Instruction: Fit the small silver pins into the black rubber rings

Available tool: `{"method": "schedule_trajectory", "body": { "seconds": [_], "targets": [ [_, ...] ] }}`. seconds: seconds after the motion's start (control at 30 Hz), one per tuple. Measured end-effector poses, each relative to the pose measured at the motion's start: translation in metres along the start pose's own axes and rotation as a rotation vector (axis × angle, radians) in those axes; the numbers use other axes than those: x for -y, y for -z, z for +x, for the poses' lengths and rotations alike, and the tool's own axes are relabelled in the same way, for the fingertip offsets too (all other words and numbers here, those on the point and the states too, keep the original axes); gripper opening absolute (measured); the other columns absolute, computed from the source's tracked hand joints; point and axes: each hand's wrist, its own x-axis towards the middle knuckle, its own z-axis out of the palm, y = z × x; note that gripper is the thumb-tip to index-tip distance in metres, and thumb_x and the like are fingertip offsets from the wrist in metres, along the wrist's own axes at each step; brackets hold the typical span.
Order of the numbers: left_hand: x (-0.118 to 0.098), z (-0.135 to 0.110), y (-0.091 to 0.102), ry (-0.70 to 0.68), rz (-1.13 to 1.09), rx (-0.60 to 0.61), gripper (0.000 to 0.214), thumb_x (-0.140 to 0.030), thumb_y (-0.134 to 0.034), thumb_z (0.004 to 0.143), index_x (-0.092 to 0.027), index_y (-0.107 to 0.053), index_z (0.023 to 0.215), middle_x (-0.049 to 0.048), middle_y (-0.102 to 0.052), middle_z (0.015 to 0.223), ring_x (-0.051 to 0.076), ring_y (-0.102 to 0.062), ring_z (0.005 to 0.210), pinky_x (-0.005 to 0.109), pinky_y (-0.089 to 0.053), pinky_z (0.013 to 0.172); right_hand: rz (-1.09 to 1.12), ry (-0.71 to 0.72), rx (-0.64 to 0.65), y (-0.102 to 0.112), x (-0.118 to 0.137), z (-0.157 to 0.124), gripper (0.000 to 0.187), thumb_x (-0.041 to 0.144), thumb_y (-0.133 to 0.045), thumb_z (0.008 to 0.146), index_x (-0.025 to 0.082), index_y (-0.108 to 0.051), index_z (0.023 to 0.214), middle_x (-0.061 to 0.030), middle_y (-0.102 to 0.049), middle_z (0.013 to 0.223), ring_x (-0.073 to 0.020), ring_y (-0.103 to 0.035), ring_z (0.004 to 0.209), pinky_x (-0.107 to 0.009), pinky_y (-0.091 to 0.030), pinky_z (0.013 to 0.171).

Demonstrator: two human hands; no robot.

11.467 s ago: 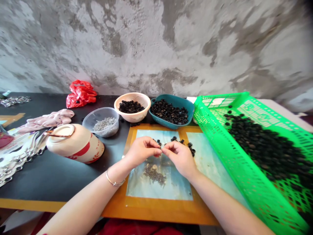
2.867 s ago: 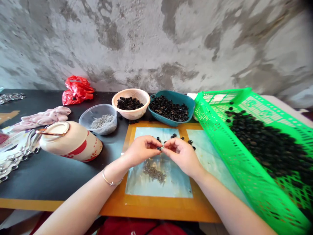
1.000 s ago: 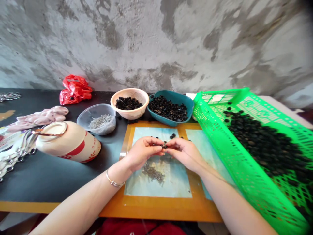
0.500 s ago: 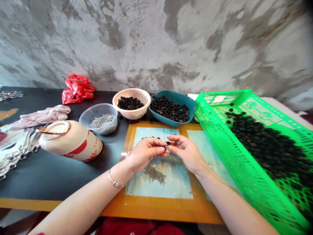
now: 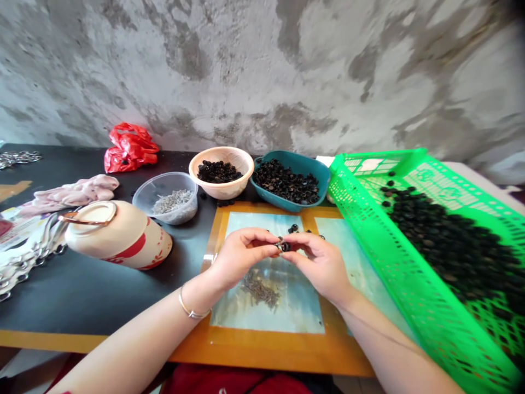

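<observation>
1. My left hand (image 5: 241, 257) is curled, thumb and forefinger pinched on a small black piece (image 5: 284, 247).
2. My right hand (image 5: 320, 262) meets it from the other side, fingertips closed on the same piece. The two hands touch at the fingertips.
3. The piece is held in the air above the orange-bordered mat (image 5: 266, 350), near its far half. A bit of metal glints on its left side; I cannot tell what it is.
4. A thin bracelet (image 5: 191, 311) sits on my left wrist.
5. Directly beneath my hands a small heap of grey pins (image 5: 260, 287) lies on the mat.
6. A few loose black pieces (image 5: 292, 228) lie on the mat just beyond my fingertips.
7. Behind the mat stand a pink bowl (image 5: 246, 164) and a teal bowl (image 5: 324, 175), side by side and each holding black pieces.
8. Left of the pink bowl, a clear tub (image 5: 143, 200) holds grey pins.
9. On my right, a green basket (image 5: 369, 230) is tilted, its near wall just beside the mat, with a large heap of black pieces inside.
10. On the black surface (image 5: 82, 295) to my left, a cream jar (image 5: 127, 243) lies on its side.
11. Farther left are a pink cloth (image 5: 77, 192), a red bag (image 5: 129, 150) by the wall, and metal parts (image 5: 24, 257) at the edge of view.
</observation>
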Motion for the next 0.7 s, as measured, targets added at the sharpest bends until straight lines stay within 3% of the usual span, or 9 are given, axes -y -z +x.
{"method": "schedule_trajectory", "body": {
  "seconds": [0.37,0.7],
  "targets": [
    [-0.0029,-0.0026,-0.0022,0.001,0.114,-0.062,0.017,-0.019,-0.083,0.061,-0.015,-0.073,0.074,0.0041,-0.072,0.077,0.016,-0.065,0.074,0.028,-0.053,0.073,-0.248,0.289,-0.023,0.0014,0.0069,-0.0006,0.016,0.023,-0.074,0.080,0.024,-0.068,0.095,-0.0040,-0.072,0.086,-0.0207,-0.068,0.080,-0.037,-0.055,0.075],
    [-0.0058,-0.0035,-0.0034,0.000,0.118,-0.049,0.014,-0.017,-0.082,0.062,-0.015,-0.073,0.072,0.0043,-0.071,0.077,0.016,-0.065,0.075,0.028,-0.052,0.073,-0.254,0.298,-0.030,0.0013,0.0069,-0.0013,0.015,0.026,-0.072,0.083,0.025,-0.066,0.097,-0.0038,-0.072,0.086,-0.0208,-0.068,0.080,-0.038,-0.056,0.075]
  ]
}}
